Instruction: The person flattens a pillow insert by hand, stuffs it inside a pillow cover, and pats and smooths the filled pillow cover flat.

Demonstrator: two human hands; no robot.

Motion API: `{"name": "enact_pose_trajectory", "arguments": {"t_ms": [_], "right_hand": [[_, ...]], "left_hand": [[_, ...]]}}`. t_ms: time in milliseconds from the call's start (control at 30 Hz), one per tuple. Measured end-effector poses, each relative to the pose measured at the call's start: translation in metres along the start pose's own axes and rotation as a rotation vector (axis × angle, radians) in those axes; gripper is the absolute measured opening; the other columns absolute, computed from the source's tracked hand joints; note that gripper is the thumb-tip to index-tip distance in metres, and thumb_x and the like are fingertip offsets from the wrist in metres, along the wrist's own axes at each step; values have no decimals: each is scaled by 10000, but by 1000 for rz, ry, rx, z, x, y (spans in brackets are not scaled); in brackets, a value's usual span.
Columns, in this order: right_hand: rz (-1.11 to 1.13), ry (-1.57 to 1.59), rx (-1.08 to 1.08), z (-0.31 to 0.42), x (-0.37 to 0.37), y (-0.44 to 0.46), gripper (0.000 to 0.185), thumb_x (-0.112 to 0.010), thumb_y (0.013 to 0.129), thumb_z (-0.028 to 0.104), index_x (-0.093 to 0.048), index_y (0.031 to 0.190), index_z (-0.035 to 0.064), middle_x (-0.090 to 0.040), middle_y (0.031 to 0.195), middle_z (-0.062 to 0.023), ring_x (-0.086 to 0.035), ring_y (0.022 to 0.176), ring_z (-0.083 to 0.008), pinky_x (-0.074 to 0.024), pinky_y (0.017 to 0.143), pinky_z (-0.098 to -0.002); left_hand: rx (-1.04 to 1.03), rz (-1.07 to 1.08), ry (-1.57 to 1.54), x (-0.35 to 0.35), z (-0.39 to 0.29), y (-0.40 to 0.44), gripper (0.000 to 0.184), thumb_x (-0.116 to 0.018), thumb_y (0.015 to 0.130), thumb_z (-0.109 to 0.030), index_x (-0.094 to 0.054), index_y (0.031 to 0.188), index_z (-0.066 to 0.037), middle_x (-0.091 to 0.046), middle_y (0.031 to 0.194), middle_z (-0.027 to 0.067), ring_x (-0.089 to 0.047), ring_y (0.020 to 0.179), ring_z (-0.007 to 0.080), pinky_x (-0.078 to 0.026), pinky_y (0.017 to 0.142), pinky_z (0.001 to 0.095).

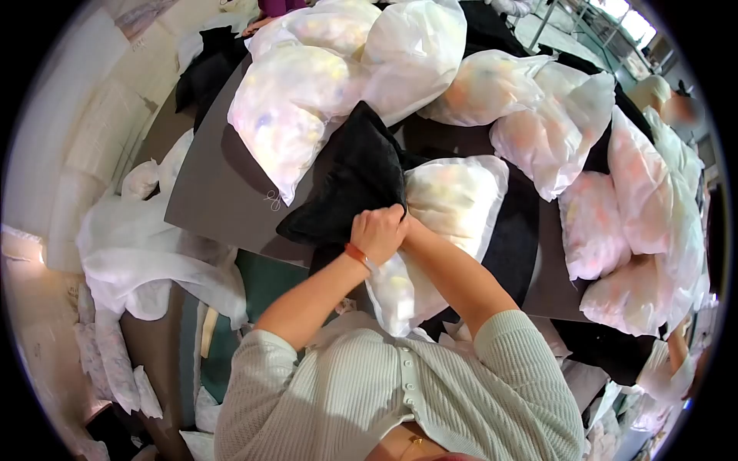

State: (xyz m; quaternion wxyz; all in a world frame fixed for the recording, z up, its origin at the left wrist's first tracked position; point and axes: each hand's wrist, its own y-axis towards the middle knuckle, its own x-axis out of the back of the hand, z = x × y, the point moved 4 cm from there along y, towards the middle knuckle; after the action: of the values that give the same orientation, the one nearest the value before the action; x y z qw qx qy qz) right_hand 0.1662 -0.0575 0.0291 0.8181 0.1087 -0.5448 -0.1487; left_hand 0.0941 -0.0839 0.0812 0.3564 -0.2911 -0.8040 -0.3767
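Observation:
A black, velvety cushion cover (346, 184) stands partly filled out on the grey table in front of me. My left hand (377, 233) is closed on its near right edge, fingers wrapped over the cloth. My right hand (404, 217) meets the same edge beside the left one; its fingers are hidden by the cloth and the left hand. Just right of the cover lies a white cushion insert (453, 192) with pale coloured filling showing through. Part of it reaches under my right forearm towards my body.
Large white bags with coloured filling (292, 107) crowd the far side of the grey table (223, 184). More stuffed bags (646, 200) are piled at the right. White sheeting (154, 246) hangs at the left. A co-worker (669, 104) is at the far right.

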Motion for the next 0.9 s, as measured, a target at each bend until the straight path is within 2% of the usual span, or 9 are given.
{"name": "enact_pose_trajectory", "arguments": {"t_ms": [167, 200, 300, 367, 633, 700, 800, 867, 900], "right_hand": [[-86, -76, -27, 22, 16, -22, 506, -584, 795, 420, -511, 1215, 148, -604, 1095, -78, -530, 1055, -285, -378, 947, -431], [-229, -110, -32, 21, 7, -22, 519, -574, 788, 439, -504, 1232, 179, -522, 1242, -86, -429, 1201, -299, -315, 1032, -431], [-120, 54, -103, 6, -28, -22, 538, -594, 772, 433, -505, 1232, 168, -528, 1229, -95, -432, 1200, -309, -319, 1031, -426], [-131, 111, -133, -3, -28, -18, 530, -612, 759, 410, -517, 1211, 150, -538, 1213, -108, -445, 1185, -321, -328, 1022, -429], [-154, 263, -222, -40, -2, -2, 499, -680, 705, 317, -564, 1128, 78, -579, 1147, -159, -499, 1128, -368, -361, 984, -443], [-147, 258, -231, -24, 20, -14, 495, -689, 699, 306, -570, 1117, 69, -584, 1139, -165, -505, 1121, -374, -365, 980, -445], [-134, 103, -124, 22, 46, -30, 522, -661, 729, 287, -542, 1167, 29, -554, 1187, -192, -463, 1180, -382, -343, 999, -467], [-247, -259, -91, 38, 39, -48, 450, -583, 782, 289, -550, 1113, -13, -548, 1133, -218, -442, 1118, -422, -318, 1011, -483], [-243, -266, -86, 34, 39, -44, 450, -583, 782, 289, -550, 1113, -13, -548, 1133, -218, -442, 1118, -422, -318, 1011, -483]], "left_hand": [[140, 82, 235, -7, 30, 61, 287, -625, 812, -269, -516, 907, -22, -636, 819, 234, -645, 708, 386, -528, 624, 452], [136, 78, 231, -13, 35, 70, 287, -625, 812, -269, -516, 907, -22, -636, 819, 234, -645, 708, 386, -528, 624, 452], [134, 191, 229, -28, 40, 87, 188, -560, 835, -235, -547, 839, -48, -658, 750, 192, -657, 692, 369, -540, 626, 440], [4, 157, 243, -41, -1, 66, 136, -532, 839, -168, -545, 824, -34, -644, 690, 192, -648, 644, 377, -532, 601, 449], [75, 0, 141, -8, 32, 56, 139, -588, 818, -152, -485, 832, -59, -638, 815, 174, -640, 671, 356, -505, 556, 464], [56, -36, 136, -6, 41, 50, 134, -579, 842, -162, -482, 833, -70, -637, 744, 151, -638, 651, 344, -504, 543, 454], [185, -206, 166, 1, 65, 50, 109, -542, 898, -178, -502, 844, -92, -602, 600, 127, -623, 616, 348, -493, 534, 457], [224, -194, 88, 1, 80, 52, 123, -544, 906, -198, -507, 849, -95, -605, 613, 131, -617, 617, 356, -483, 530, 459], [248, -172, 8, 0, 84, 53, 138, -545, 914, -217, -512, 854, -98, -609, 627, 135, -611, 617, 364, -473, 527, 461]]}}
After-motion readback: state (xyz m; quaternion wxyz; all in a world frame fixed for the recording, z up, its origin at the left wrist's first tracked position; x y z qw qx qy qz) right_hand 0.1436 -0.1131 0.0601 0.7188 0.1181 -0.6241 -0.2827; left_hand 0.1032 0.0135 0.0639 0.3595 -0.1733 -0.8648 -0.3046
